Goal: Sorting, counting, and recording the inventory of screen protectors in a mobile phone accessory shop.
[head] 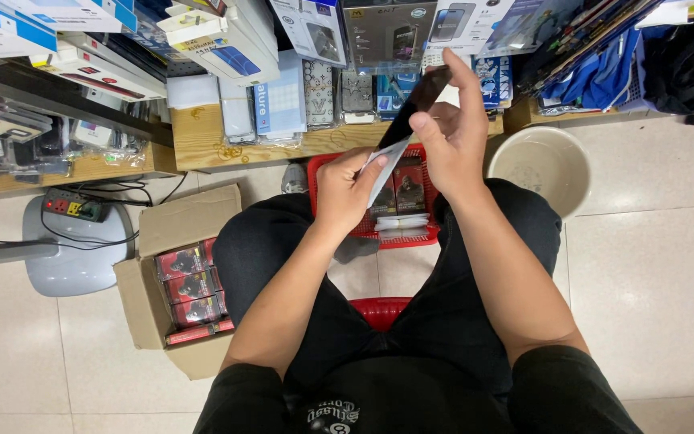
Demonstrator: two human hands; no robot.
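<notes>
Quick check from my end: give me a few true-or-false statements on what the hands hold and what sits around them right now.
1. The right hand holds a dark flat panel raised above the red basket. True.
2. The left hand is resting empty on the knee. False: its fingers pinch a pale sleeve at the panel's lower end.
3. A cardboard box of red-and-black packs stands on the floor at the left. True.
4. The beige bucket is full of boxes. False: it looks empty.
</notes>
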